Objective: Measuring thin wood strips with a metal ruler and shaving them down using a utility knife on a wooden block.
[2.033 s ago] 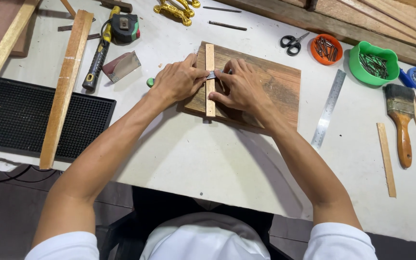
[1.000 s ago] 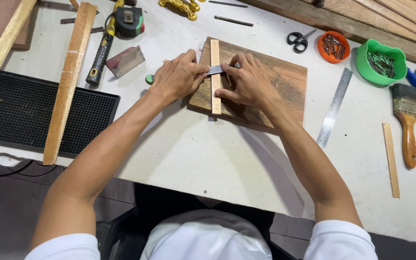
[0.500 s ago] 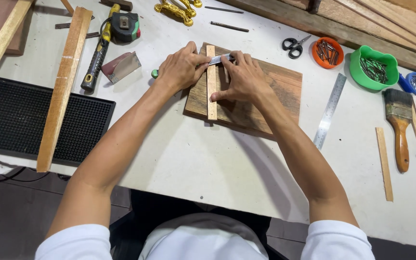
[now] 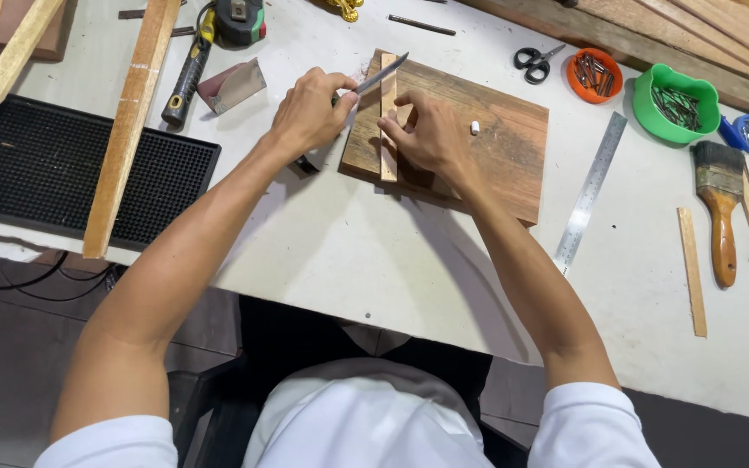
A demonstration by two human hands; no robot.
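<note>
My left hand [image 4: 309, 113] grips a utility knife [image 4: 381, 75], its blade angled up and to the right over the top end of a thin wooden strip [image 4: 387, 82]. The strip lies upright on a brown wooden board [image 4: 496, 147]. My right hand [image 4: 426, 139] presses down on the strip's middle, fingers spread over it. A small white bit [image 4: 475, 127] lies on the board to the right of my right hand.
A steel ruler [image 4: 591, 191], paintbrush [image 4: 719, 208], scissors [image 4: 535, 61], orange bowl [image 4: 594, 75] and green bowl [image 4: 674, 100] of nails sit to the right. A black ribbed mat [image 4: 36, 165], long wooden slat [image 4: 127, 121], hammer [image 4: 185, 78] and tape measure [image 4: 240, 17] lie to the left.
The knife blade has moved from the strip's middle up to its top end. My left hand pulled slightly left; my right hand stays on the strip.
</note>
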